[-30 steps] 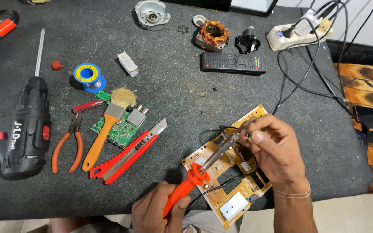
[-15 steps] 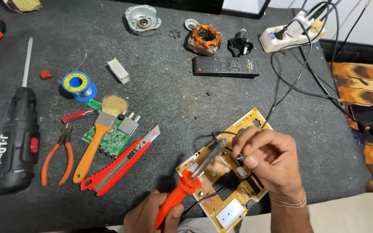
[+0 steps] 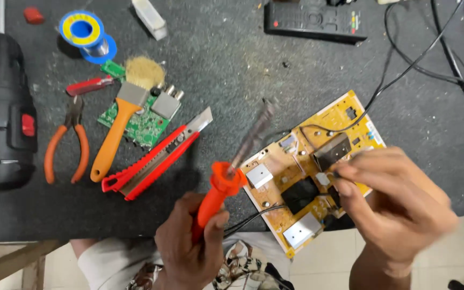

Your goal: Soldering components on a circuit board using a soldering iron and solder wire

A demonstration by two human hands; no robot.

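Observation:
My left hand (image 3: 191, 247) grips the orange handle of a soldering iron (image 3: 231, 166). Its dark tip points up and away, lifted over the mat to the left of the yellow circuit board (image 3: 283, 164). My right hand (image 3: 398, 209) rests over the board's right side, fingers pinched together near a dark component; whether it holds anything small I cannot tell. The board lies tilted at the mat's near edge, with black wires running from it.
Left of the board lie a red utility knife (image 3: 157, 156), an orange-handled brush (image 3: 119, 123) over a green circuit board (image 3: 143, 126), orange pliers (image 3: 68, 142), a black drill (image 3: 1, 134) and a solder spool (image 3: 84, 32). A black remote (image 3: 315, 21) sits at the top.
The camera has moved much closer. The soldering iron's tip has lifted off the board and swung left. My right hand has shifted toward the board's lower right.

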